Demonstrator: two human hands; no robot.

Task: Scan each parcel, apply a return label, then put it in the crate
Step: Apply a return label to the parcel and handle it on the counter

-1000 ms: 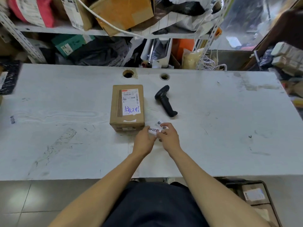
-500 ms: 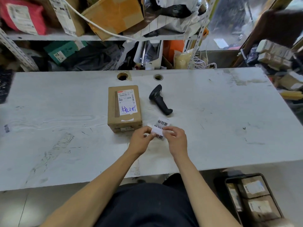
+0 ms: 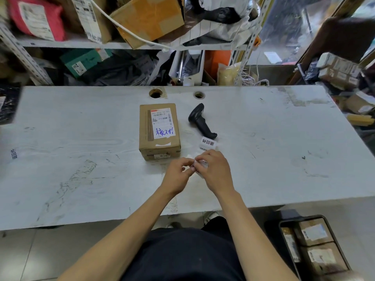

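A brown cardboard parcel (image 3: 159,131) with a white shipping label and blue handwriting lies on the white table (image 3: 81,159). To its right rests a black handheld scanner (image 3: 202,123). Just in front of the scanner, my right hand (image 3: 216,172) holds a strip of white return labels (image 3: 207,144) with black characters. My left hand (image 3: 178,176) pinches a label edge at the strip's near end, fingertips meeting the right hand's. Both hands are just in front of the parcel's near right corner.
A dark crate (image 3: 313,247) holding several labelled parcels stands on the floor at the lower right. Cluttered shelves (image 3: 101,43) of boxes and bags rise behind the table. More boxes are stacked at the far right (image 3: 338,72). Two round cable holes (image 3: 155,93) pierce the tabletop.
The hands have drawn slightly nearer me and closed together over the label strip; more of the strip now sticks out beyond the right hand. The parcel and scanner have not moved.
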